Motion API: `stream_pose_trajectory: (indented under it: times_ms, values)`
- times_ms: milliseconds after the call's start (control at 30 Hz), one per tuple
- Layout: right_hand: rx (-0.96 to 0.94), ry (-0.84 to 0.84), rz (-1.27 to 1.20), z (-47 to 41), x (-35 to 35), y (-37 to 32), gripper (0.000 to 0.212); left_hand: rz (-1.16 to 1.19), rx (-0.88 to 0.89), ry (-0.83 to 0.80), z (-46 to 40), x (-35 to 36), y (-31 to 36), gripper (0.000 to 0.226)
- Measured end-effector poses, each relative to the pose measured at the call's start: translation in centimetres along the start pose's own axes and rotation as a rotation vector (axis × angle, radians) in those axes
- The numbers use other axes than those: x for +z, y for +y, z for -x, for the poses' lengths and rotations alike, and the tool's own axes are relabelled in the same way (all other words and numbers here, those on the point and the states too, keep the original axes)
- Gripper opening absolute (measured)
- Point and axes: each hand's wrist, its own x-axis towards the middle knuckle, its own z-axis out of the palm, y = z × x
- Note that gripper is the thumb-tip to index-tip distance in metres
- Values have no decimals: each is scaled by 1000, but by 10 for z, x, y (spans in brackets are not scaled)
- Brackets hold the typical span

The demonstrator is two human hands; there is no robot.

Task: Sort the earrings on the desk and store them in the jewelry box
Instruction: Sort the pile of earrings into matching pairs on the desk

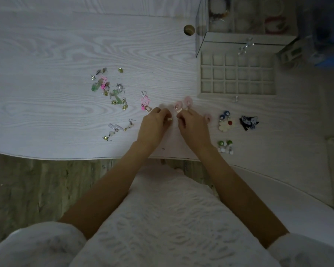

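both hands pinching small pale pieces over the pink earrings [182,105] at mid-desk
fuzzy pink discs lie just beyond the fingertips; left hand [154,126] and right hand [193,126] each curl round a tiny pale bit, too blurred to identify. unsorted pile [110,89] lies to the left, sorted pairs [226,122] to the right, jewelry box [237,74] with its gridded tray beyond on the white desk [46,54], its top cut off
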Motion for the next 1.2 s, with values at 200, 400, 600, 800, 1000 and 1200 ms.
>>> stream_pose_trajectory:
  times_ms: [200,400,600,800,1000,1200]
  values:
    - [43,-60,-41,2,-2,1,28,129,-37,7,3,5,7,15]
    - [102,-79,-38,8,3,0,28,206,-40,10,4,8,7,16]
    - [103,-57,-33,11,0,-4,29,331,-83,-38,10,0,8,24]
    - [74,30,-44,9,-24,-17,20,325,59,180,31,-46,-20,26]
    - [-88,-56,-83,-41,-1,-50,32,34,-114,172,19,-61,-66,30]
    - [-232,-245,-1,-80,20,-59,24,-22,13,73,-3,-38,-59,39]
